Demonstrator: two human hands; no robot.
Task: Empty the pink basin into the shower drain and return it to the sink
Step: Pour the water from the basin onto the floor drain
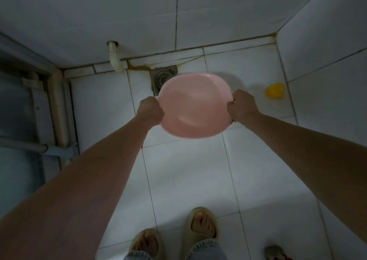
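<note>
I hold the pink basin (193, 105) out in front of me above the tiled floor. My left hand (150, 110) is closed on its left rim and my right hand (241, 105) on its right rim. The basin is tipped away from me, its far edge low and just over the square metal floor drain (162, 75), which it partly covers. The inside of the basin faces me; whether water is in it I cannot tell. The sink is out of view.
A white pipe (114, 58) comes out of the back wall left of the drain. A yellow object (275, 91) lies on the floor at right. Pipes and a frame (59, 110) stand at left. My sandalled feet (174, 238) are below.
</note>
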